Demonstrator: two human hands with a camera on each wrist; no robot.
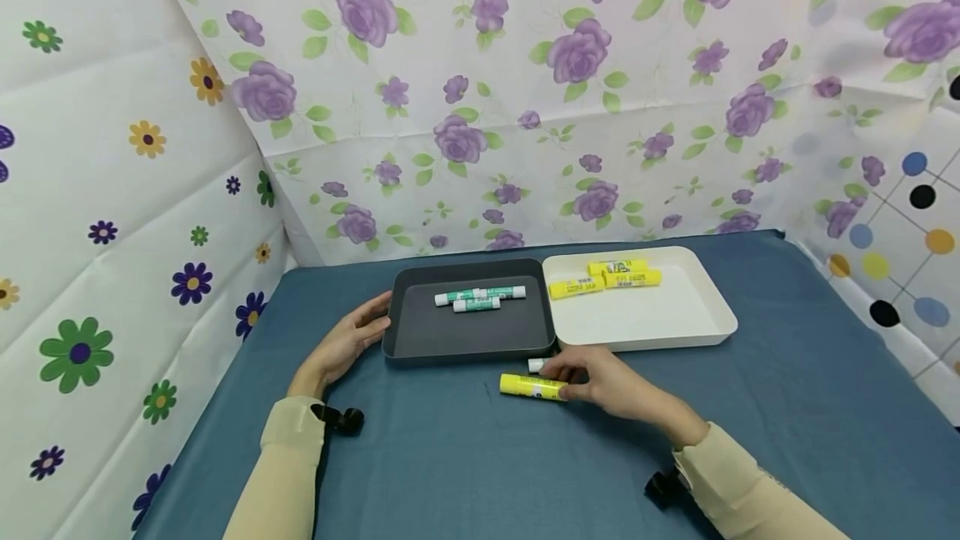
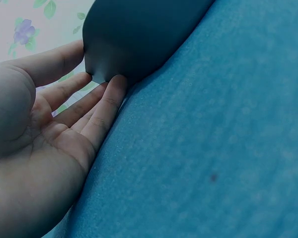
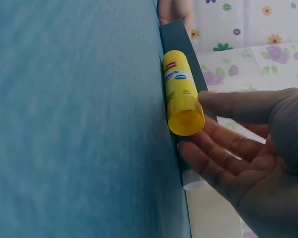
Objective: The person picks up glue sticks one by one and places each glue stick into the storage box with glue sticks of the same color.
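In the head view my right hand (image 1: 603, 382) pinches the near end of a yellow glue stick (image 1: 525, 387) lying on the cloth. The right wrist view shows the thumb on one side of this yellow stick (image 3: 181, 91) and fingertips on the other. Just behind it lies a white-capped glue stick (image 1: 536, 365), its body partly hidden by the fingers; its cap (image 3: 192, 179) shows below them. My left hand (image 1: 348, 344) touches the left wall of the dark grey tray (image 1: 420, 344) with extended fingers. Several green-and-white glue sticks (image 1: 477, 303) lie in that tray.
A white tray (image 1: 652, 325) adjoins the dark tray on the right and holds yellow glue sticks (image 1: 632, 278). Blue cloth (image 1: 420, 465) covers the table. A floral curtain (image 1: 465, 182) stands behind the trays, with patterned sheets at both sides.
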